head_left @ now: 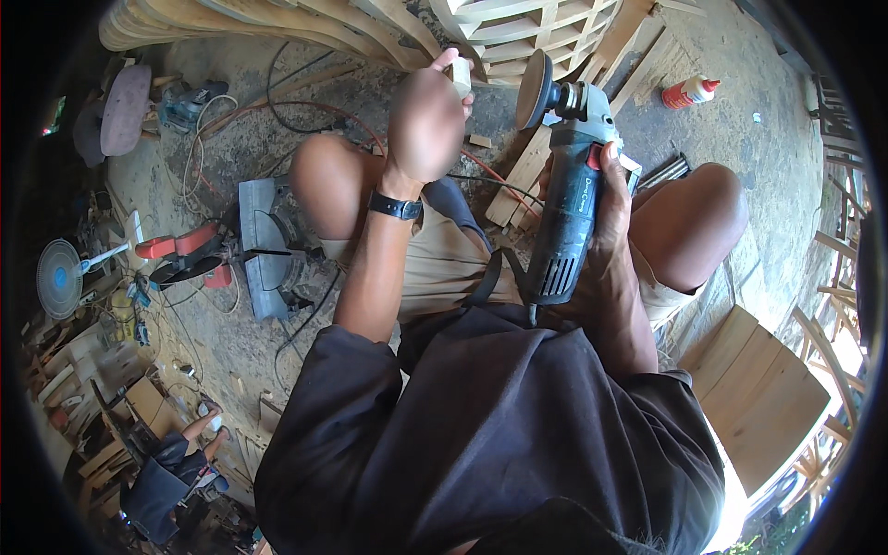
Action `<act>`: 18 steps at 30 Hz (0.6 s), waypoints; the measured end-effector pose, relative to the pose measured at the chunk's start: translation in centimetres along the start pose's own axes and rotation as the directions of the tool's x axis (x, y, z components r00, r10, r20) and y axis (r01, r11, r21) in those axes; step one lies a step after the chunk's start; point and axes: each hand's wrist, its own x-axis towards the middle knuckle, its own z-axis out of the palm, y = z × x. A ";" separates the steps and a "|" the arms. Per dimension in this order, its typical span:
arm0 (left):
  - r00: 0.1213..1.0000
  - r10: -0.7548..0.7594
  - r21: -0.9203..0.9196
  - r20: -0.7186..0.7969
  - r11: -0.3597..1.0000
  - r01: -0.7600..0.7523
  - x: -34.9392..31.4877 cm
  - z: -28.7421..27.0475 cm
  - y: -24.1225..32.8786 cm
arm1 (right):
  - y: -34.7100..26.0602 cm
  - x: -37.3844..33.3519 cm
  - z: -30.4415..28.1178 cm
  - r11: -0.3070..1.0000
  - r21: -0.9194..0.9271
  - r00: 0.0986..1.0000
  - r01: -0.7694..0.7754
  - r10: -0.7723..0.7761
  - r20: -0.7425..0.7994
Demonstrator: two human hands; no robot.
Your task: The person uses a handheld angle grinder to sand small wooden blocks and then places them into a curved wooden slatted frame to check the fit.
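left hand (425,127) grips wood block (461,78), right hand (612,203) grinder (564,208), clear gap between.

Left hand (425,129) and right hand (612,194) raised, both gripping.
Just beyond the dark wristband (396,205), the left hand, partly blurred, pinches; the left forearm (375,273) slants below the band. Well to the band's right, the right hand curls round; the right knee (708,217) bends farther right.

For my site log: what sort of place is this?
Probably a woodworking shop: the right hand holds a teal-and-grey angle grinder with a round disc, the left hand a small pale wooden block, and curved pale wooden slats show beyond.
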 end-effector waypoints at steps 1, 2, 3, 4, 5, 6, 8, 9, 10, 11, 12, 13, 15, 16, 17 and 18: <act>1.000 -0.005 -0.014 0.005 1.000 0.005 0.0 -0.1 0.1 | -0.1 -0.1 0.1 1.000 -0.002 1.000 -0.002 0.002 0.008; 1.000 -0.011 -0.028 0.011 1.000 0.011 0.0 -0.2 0.1 | -0.3 -0.1 0.1 1.000 -0.004 1.000 -0.004 0.004 0.016; 1.000 -0.010 0.010 -0.003 1.000 0.010 0.0 -0.3 0.1 | -0.4 -0.2 0.1 1.000 -0.007 1.000 -0.006 0.006 0.022; 1.000 -0.010 0.048 -0.016 0.999 0.010 0.0 -0.3 0.0 | -0.4 -0.1 0.0 1.000 0.002 1.000 -0.011 0.011 0.022; 1.000 -0.008 0.086 -0.030 0.996 0.011 0.0 -0.4 0.0 | -0.3 -0.1 -0.1 1.000 0.010 1.000 -0.017 0.016 0.022; 0.999 -0.010 0.087 -0.031 0.996 0.013 0.0 -0.2 -0.1 | -0.3 -0.1 -0.2 1.000 0.019 1.000 -0.020 0.020 0.023; 0.999 -0.014 0.088 -0.034 0.996 0.017 0.0 0.0 -0.2 | -0.2 -0.1 -0.6 1.000 0.024 0.999 -0.015 0.014 0.043; 0.999 -0.003 0.103 -0.048 0.995 0.008 0.0 -0.1 -0.3 | -0.1 0.0 -0.7 1.000 0.027 0.999 -0.013 0.012 0.052; 0.998 0.009 0.119 -0.061 0.993 -0.002 0.1 -0.3 -0.4 | -0.1 0.1 -0.8 0.999 0.027 0.998 -0.017 0.016 0.061; 0.997 0.021 0.135 -0.074 0.991 -0.011 0.1 -0.4 -0.5 | -0.1 0.1 -0.8 0.999 0.026 0.997 -0.021 0.019 0.070; 0.996 0.023 0.143 -0.088 0.990 -0.010 0.1 -0.5 -0.5 | -0.1 0.1 -0.9 0.999 0.026 0.997 -0.025 0.023 0.078; 0.994 0.024 0.151 -0.102 0.988 -0.009 0.1 -0.7 -0.5 | -0.1 0.0 -0.9 0.999 0.034 0.998 -0.031 0.029 0.059; 0.993 0.019 0.167 -0.116 0.986 0.000 0.1 -0.6 -0.6 | -0.1 -0.1 -0.7 0.998 0.049 0.999 -0.041 0.040 0.019; 0.993 0.012 0.175 -0.116 0.985 0.008 0.0 -0.3 -0.6 | -0.1 -0.1 -0.7 0.998 0.049 0.999 -0.044 0.043 0.024; 0.993 0.005 0.183 -0.115 0.983 0.016 0.1 0.1 -0.7 | -0.2 -0.1 -0.6 0.998 0.048 0.998 -0.048 0.046 0.030; 0.994 0.011 0.198 -0.113 0.980 0.012 0.1 -0.1 -0.7 | -0.2 -0.1 -0.6 0.998 0.047 0.998 -0.052 0.050 0.040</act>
